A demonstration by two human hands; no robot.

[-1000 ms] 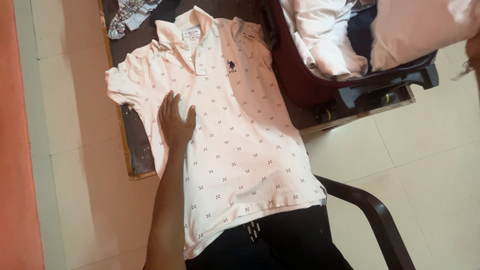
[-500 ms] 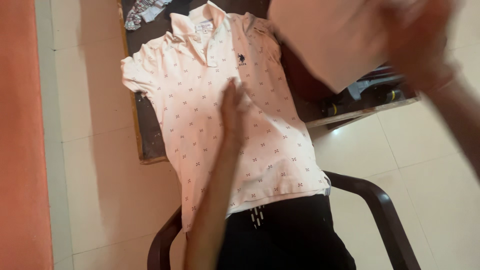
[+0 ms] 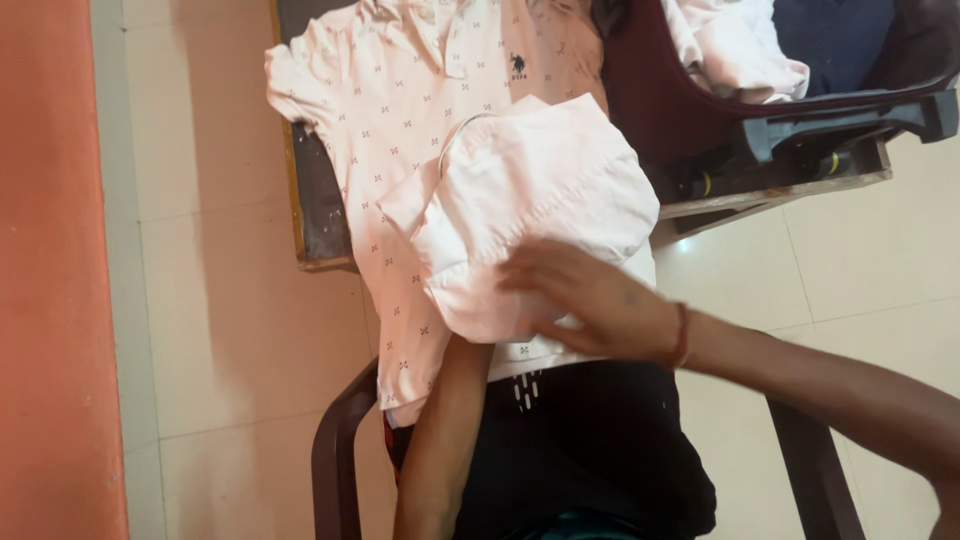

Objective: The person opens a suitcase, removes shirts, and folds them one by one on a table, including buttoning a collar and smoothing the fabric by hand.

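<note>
Currently laying a plain pink garment [image 3: 535,215] over the patterned polo shirt [image 3: 400,130] at the table's [image 3: 318,215] near edge. Right hand [image 3: 590,300] pinches its lower hem; left hand is hidden beneath it, grip unreadable. Judged next: release, then flatten it.

I see a matt, soft cotton polo shirt [image 3: 400,150], a smooth pale cloth bundle [image 3: 530,200] on it, the scuffed dark wooden table [image 3: 315,215], a glossy brown plastic chair [image 3: 335,460] and shiny floor tiles [image 3: 230,300].
</note>
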